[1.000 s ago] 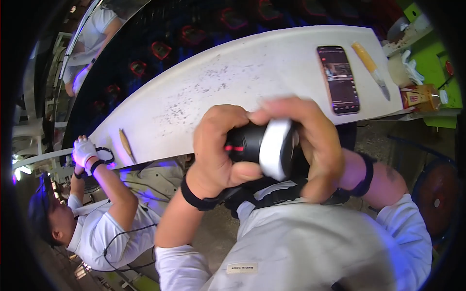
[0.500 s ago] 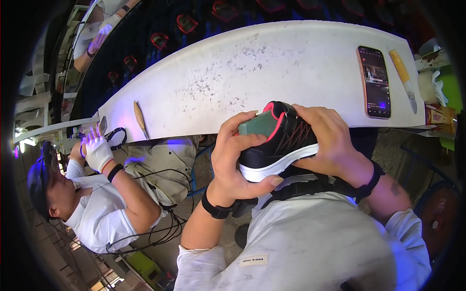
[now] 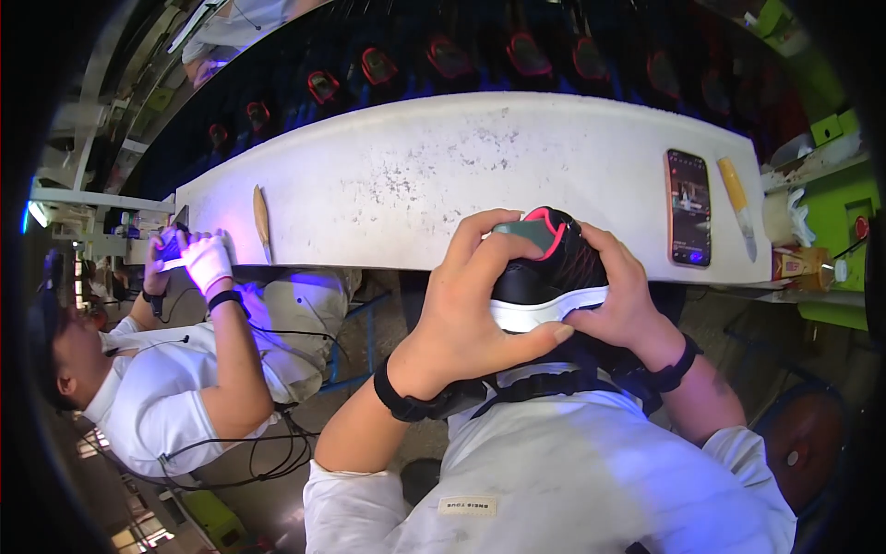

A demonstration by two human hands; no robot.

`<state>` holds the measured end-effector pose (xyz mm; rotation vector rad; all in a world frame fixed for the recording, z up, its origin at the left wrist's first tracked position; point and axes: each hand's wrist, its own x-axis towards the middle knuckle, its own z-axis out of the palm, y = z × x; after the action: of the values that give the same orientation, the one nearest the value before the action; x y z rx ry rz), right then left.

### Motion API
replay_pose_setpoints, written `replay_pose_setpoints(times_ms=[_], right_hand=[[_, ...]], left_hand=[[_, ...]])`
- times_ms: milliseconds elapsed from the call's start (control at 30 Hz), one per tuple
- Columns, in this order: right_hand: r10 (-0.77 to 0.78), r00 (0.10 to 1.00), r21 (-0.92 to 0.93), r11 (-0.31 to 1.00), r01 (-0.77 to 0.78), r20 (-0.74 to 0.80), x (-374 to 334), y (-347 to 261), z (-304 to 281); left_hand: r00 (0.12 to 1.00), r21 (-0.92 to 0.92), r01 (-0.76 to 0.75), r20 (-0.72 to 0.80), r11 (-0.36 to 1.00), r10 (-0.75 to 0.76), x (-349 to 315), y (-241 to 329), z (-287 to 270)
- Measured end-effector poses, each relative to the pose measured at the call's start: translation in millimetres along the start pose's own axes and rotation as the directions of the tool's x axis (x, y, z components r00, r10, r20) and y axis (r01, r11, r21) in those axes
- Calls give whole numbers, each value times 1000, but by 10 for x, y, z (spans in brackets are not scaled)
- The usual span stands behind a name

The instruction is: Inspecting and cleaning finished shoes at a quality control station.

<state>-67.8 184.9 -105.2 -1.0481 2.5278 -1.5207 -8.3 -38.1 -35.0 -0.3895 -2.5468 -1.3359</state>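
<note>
I hold a black shoe (image 3: 552,277) with a white sole and a pink-edged collar in front of my chest, at the near edge of the white table (image 3: 443,175). My left hand (image 3: 471,309) wraps its left side, thumb along the white sole. My right hand (image 3: 623,295) grips its right side, fingers over the black upper. The shoe lies on its side, sole toward me. Both wrists carry black bands.
A phone (image 3: 689,206) with a lit screen and a yellow-handled knife (image 3: 738,214) lie on the table's right part; a wooden-handled tool (image 3: 262,220) lies at its left. A co-worker (image 3: 157,369) in white sits at the left, a gloved hand (image 3: 205,261) on a small object. Shoes ride a dark conveyor (image 3: 517,55) behind.
I have turned the shoe from heel-on toward me to lying on its side with the sole showing. My view has shifted over the table. The co-worker's gloved hand has come closer to the table edge.
</note>
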Motion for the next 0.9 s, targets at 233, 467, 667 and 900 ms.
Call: replay_pose_setpoints(times_ms=[233, 467, 667, 900], right_hand=[[59, 994, 108, 992, -69, 93, -8, 338, -575], [206, 922, -677, 629, -382, -329, -139, 1358, -1887], [353, 828, -252, 835, -489, -435, -22, 898, -1724], [313, 947, 973, -187, 136, -72, 310, -492, -754]], left_hand=[[989, -240, -17, 137, 971, 51, 90, 56, 106], [985, -277, -46, 148, 960, 90, 108, 177, 219], [983, -285, -12, 172, 958, 64, 85, 238, 306], [989, -263, -89, 90, 961, 117, -6, 267, 484]])
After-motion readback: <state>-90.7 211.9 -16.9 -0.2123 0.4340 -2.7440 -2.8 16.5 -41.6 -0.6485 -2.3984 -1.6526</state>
